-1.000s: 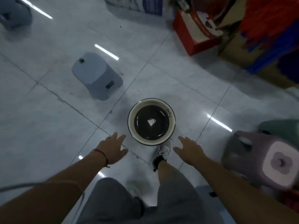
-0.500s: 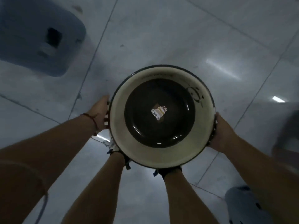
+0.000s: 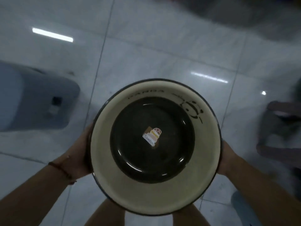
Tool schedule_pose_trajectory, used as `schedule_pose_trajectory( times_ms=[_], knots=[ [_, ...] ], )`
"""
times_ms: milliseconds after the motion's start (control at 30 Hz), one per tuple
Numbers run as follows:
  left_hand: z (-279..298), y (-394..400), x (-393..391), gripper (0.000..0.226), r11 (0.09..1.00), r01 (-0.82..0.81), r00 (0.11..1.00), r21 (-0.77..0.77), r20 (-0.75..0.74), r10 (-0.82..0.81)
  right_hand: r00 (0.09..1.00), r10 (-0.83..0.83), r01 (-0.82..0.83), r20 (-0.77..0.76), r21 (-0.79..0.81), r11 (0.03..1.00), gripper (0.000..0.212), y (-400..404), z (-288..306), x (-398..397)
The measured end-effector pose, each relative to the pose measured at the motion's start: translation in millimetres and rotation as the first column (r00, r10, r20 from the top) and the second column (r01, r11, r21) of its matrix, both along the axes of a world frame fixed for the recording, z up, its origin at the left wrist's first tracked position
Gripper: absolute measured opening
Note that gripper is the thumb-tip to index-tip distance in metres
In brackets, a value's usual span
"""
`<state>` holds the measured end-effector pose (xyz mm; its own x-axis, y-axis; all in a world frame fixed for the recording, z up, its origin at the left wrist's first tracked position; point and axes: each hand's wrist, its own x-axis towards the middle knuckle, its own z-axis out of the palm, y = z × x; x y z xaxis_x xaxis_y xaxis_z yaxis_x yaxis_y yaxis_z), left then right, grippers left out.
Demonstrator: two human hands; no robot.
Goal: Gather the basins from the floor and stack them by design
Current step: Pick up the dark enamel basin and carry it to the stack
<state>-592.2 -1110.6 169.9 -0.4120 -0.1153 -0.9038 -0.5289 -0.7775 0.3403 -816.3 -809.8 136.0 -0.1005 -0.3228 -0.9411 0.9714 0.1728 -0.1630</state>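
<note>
Cream-walled, dark-bottomed basin (image 3: 155, 146) fills the frame's centre, off the floor (image 3: 162, 46); your left hand (image 3: 81, 154) and right hand (image 3: 228, 159) grip opposite rim sides, likely keeping it level for carrying.

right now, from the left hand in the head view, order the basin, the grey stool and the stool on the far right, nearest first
1. Basin: held by the left hand at its left side.
2. Grey stool: on the floor, upper left.
3. Far-right stool: beyond the basin, blurred.
</note>
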Motion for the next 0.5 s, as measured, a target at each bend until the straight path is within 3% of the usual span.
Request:
schedule_pose_trajectory(
  times_ms=[100,167,267,333,400,433,500],
  knots=[
    [119,-23,-34,0.07,0.993,0.105,0.994,-0.053,0.004,-0.105,0.995,-0.071,0.075,-0.07,0.054,0.996,0.023,-11,126,-12],
    [210,-34,-58,0.072,0.98,0.18,0.982,-0.089,-0.042,-0.185,0.98,-0.144,0.162,-0.137,0.128,0.978,0.021,-12,219,-11],
    [323,-45,-81,0.072,0.941,0.287,0.929,-0.182,-0.186,-0.32,0.941,-0.263,0.29,-0.212,0.11,0.951,0.029,-8,338,4],
    [388,-52,-93,0.097,0.88,0.4,0.856,-0.257,-0.237,-0.459,0.89,-0.354,0.383,-0.287,0.049,0.923,0.052,5,411,24],
    [455,-47,-106,0.099,0.803,0.485,0.759,-0.347,-0.288,-0.583,0.838,-0.43,0.448,-0.335,-0.026,0.894,0.029,19,493,57],
    [478,-43,-111,0.095,0.782,0.494,0.722,-0.38,-0.322,-0.612,0.809,-0.459,0.47,-0.368,-0.066,0.88,0.027,24,521,73],
    [526,-22,-123,0.091,0.726,0.543,0.618,-0.422,-0.383,-0.686,0.698,-0.613,0.609,-0.371,-0.143,0.78,0.06,49,569,106]
  ],
)
